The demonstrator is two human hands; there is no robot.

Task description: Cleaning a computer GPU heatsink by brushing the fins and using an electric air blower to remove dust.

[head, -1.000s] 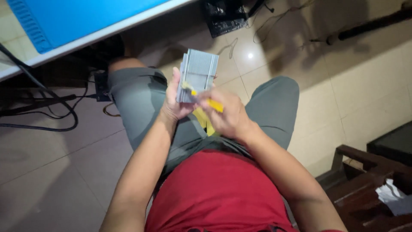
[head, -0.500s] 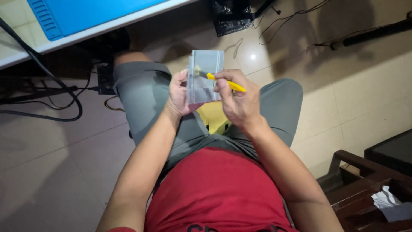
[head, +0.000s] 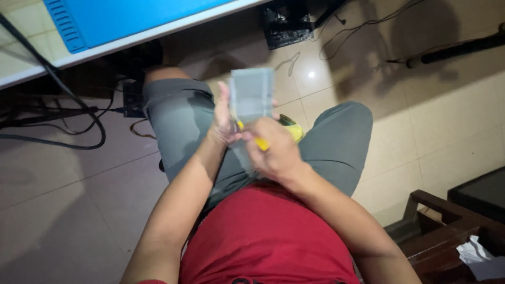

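I sit with my knees apart and both hands raised over my lap. My left hand point(head: 223, 122) grips the left edge of a flat grey rectangular box point(head: 251, 95), blurred by motion and held upright. My right hand point(head: 273, 150) is closed around a thin yellow-handled tool point(head: 261, 143) whose tip points at the lower edge of the grey box. A yellow object point(head: 292, 129) lies on my lap just behind the right hand, mostly hidden by it.
A white table edge point(head: 158, 32) with a blue mat point(head: 131, 16) runs along the top left. Black cables point(head: 63, 131) trail over the tiled floor at left. A dark wooden chair point(head: 447, 226) holding white paper point(head: 481, 260) stands at the lower right.
My right hand with the yellow tool has dropped from the box's upper face to its lower edge. The grey box has shifted slightly and is now blurred.
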